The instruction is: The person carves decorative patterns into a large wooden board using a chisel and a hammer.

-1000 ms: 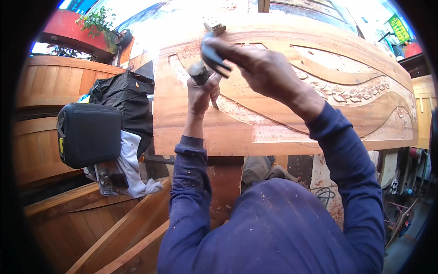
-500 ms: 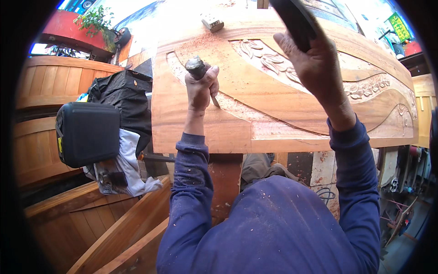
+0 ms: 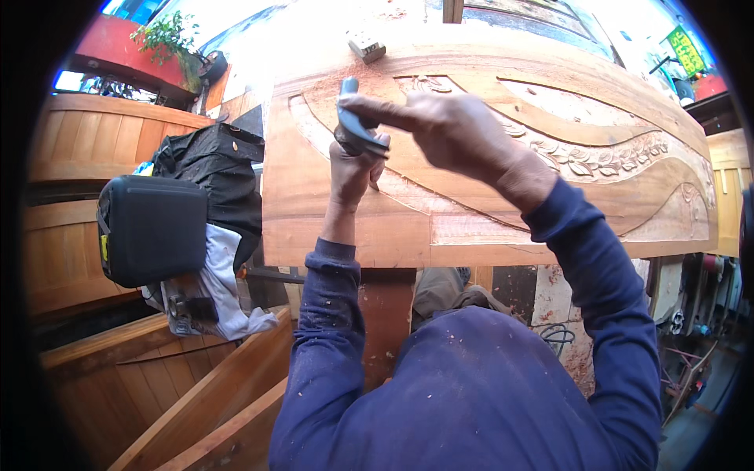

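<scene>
My left hand (image 3: 351,174) is closed around a carving chisel (image 3: 375,187), whose blade tip points down at the panel. The top of the chisel's handle is hidden behind the hammer. Gripped in my right hand (image 3: 463,137) is a hammer (image 3: 353,118) with a grey, curved metal head, lying over the chisel's top end; I cannot tell whether they touch. Both hands are above the left part of a wooden panel (image 3: 330,235). Carved leaves (image 3: 597,161) and recessed curved bands run across it, with wood chips scattered on its surface.
A small block (image 3: 367,52) lies near the panel's far edge. To the left are a black hard case (image 3: 153,231), a dark cover (image 3: 212,161) and a white cloth (image 3: 228,271). Wooden boards (image 3: 212,392) lean at the lower left. A potted plant (image 3: 166,38) stands at far left.
My right hand has swung the hammer down and to the left, from raised at the upper right to the chisel's top. My left hand stays nearly in place, still gripping the chisel.
</scene>
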A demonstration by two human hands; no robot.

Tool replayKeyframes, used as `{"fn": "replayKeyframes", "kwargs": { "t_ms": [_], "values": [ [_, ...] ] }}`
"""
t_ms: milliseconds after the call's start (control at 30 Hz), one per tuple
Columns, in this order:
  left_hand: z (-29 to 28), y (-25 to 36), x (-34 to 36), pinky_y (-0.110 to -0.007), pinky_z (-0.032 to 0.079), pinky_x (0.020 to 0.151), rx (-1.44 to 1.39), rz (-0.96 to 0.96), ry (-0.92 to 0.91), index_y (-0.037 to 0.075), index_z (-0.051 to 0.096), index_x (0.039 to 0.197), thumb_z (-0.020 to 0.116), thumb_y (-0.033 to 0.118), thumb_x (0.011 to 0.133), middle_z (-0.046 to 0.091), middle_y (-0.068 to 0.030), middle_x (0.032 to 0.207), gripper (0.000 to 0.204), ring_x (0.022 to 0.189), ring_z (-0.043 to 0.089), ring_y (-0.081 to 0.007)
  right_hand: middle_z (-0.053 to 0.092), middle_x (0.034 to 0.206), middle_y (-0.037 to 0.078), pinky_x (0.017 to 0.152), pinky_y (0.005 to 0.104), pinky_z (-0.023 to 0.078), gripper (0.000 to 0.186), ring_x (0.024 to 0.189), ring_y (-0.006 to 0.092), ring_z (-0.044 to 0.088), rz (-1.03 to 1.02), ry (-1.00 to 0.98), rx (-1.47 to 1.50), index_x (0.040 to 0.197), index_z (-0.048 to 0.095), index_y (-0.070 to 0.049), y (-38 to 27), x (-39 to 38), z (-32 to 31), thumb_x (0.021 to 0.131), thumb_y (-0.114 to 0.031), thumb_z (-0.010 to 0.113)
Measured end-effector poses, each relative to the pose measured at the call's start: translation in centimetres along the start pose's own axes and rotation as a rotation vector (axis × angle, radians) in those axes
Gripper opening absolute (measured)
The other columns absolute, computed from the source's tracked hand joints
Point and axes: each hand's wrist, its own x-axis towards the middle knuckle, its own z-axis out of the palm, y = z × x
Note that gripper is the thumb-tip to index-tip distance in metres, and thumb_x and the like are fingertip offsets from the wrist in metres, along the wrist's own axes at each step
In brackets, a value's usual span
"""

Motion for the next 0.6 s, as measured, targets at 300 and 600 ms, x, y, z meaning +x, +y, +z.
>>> {"fn": "replayKeyframes", "kwargs": {
  "t_ms": [300,600],
  "values": [
    [-1.9,0.4,3.6,-0.024,0.037,0.036,-0.152,-0.012,0.080,0.010,0.056,0.075,0.072,0.017,0.092,0.047,0.0024,0.051,0.025,0.038,0.043,-0.0071,0.067,0.135,0.017,0.090,0.0393,0.062,0.079,0.115,0.0319,0.071,0.116,0.399,0.354,0.154,0.049,-0.024,0.5,-2.7,-4.3,0.086,0.014,0.062],
    [0.4,0.3,1.6,-0.026,0.034,0.037,-0.101,-0.070,0.026,0.009,0.057,0.076,0.074,0.013,0.093,0.048,0.0011,0.054,0.025,0.040,0.042,-0.0084,0.058,0.084,-0.008,0.064,0.0197,0.046,0.056,0.071,0.0029,0.050,0.322,0.688,0.503,0.146,0.056,-0.009,-1.2,-2.1,-8.9,0.094,0.000,0.074]
  ]
}}
